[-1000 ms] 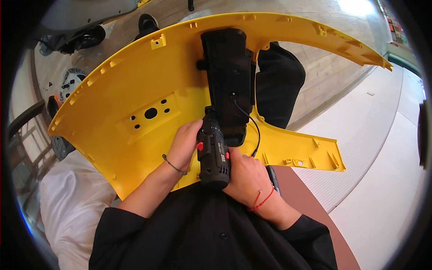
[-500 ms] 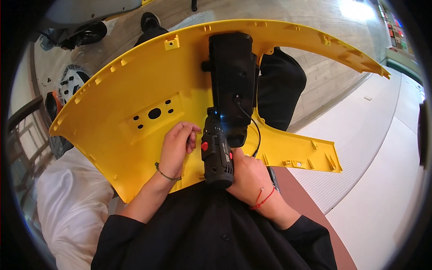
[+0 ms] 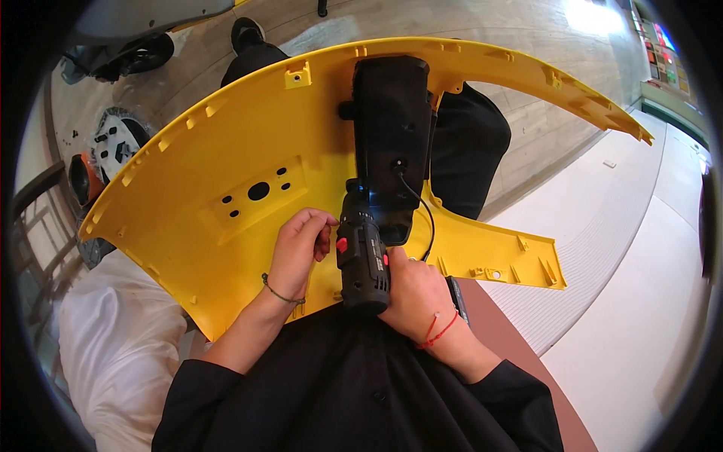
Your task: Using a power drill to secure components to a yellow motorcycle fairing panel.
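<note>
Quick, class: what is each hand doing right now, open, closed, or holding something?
Left hand: fingers curled, resting on the yellow panel beside the drill; whether it pinches anything cannot be told.
Right hand: closed around the black power drill.

A single head-worn fisheye view looks steeply down from above the person's chest, close over the lap. The yellow plastic body panel (image 3: 226, 151) fills the centre, its edges bowing toward the dark circular rim. Both forearms enter from the lower edge, the left hand (image 3: 300, 248) and right hand (image 3: 414, 290) near the middle. Tiled floor (image 3: 640, 286) shows to the right.
</note>
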{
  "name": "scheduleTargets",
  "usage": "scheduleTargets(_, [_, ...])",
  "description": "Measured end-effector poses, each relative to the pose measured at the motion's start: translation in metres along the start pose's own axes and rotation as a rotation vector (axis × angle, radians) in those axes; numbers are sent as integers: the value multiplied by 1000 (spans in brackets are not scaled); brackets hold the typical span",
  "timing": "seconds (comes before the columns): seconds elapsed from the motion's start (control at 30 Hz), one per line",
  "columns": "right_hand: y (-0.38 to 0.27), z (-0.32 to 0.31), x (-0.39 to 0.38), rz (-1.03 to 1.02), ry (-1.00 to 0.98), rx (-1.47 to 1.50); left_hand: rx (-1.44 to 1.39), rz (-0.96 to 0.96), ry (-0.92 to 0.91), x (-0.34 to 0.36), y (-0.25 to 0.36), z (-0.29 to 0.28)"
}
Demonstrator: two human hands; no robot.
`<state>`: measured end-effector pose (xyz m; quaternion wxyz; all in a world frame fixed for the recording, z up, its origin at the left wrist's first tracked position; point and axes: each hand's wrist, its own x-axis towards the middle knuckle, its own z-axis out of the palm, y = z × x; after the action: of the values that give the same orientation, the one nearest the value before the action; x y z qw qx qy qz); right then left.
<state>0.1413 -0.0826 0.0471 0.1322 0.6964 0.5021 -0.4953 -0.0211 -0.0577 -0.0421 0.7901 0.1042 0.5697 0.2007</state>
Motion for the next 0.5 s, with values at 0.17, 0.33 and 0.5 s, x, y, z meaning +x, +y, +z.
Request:
scheduleTargets(0.17, [-1, -1, 1, 2, 6, 8, -1, 1, -4, 0, 1, 1])
scheduleTargets(0.33, [1, 0, 2, -20, 14, -41, 12, 15, -3, 2, 0, 3])
scheduleTargets(0.5, [1, 7, 1, -16, 32, -43, 28, 28, 7, 3, 1, 2])
